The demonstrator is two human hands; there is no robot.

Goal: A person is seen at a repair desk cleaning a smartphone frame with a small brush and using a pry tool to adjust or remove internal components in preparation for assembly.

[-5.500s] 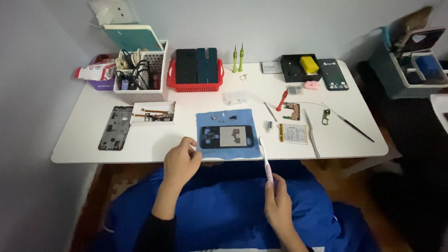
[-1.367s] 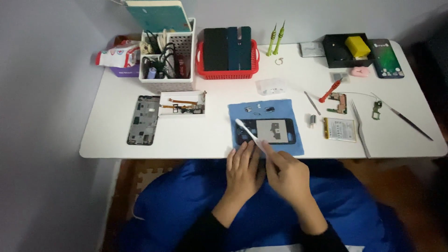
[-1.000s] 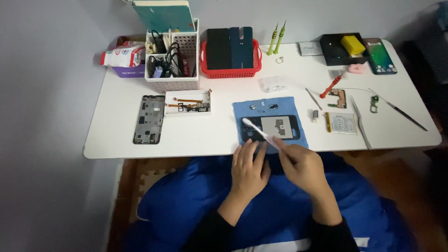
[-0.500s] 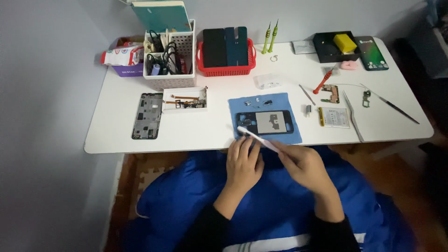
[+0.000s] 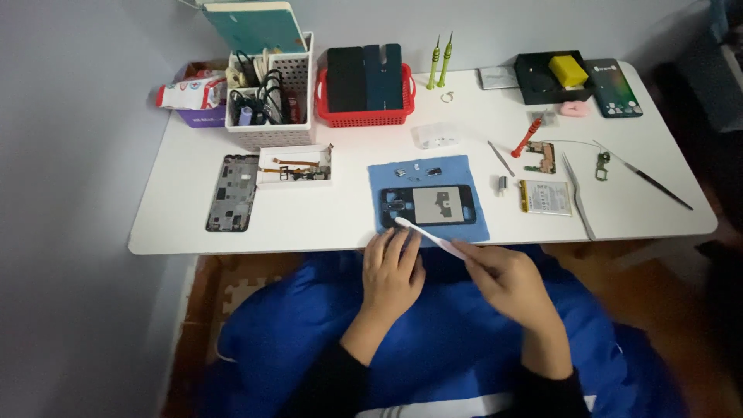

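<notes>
Starting at the left of the white worktop (image 5: 325, 224), a dark bare phone frame (image 5: 231, 192) lies flat beside a small white tray of orange flex cables and loose parts (image 5: 295, 166). Compared with a moment ago, your hands have drawn back toward the near edge, so the brush tip now sits at the lower left corner of the phone rather than over its middle; I judge the brushing is working along that edge.

Your left hand (image 5: 392, 268) rests just off the worktop edge, fingers curled loosely together, holding nothing I can make out and touching the brush shaft from beneath. The opened black phone with its exposed back (image 5: 427, 206) lies flat on the blue square mat (image 5: 472, 169).

Your right hand (image 5: 507, 282) is clamped on the white slim brush (image 5: 430, 236), wrist low, shaft angled up-left toward the phone.
</notes>
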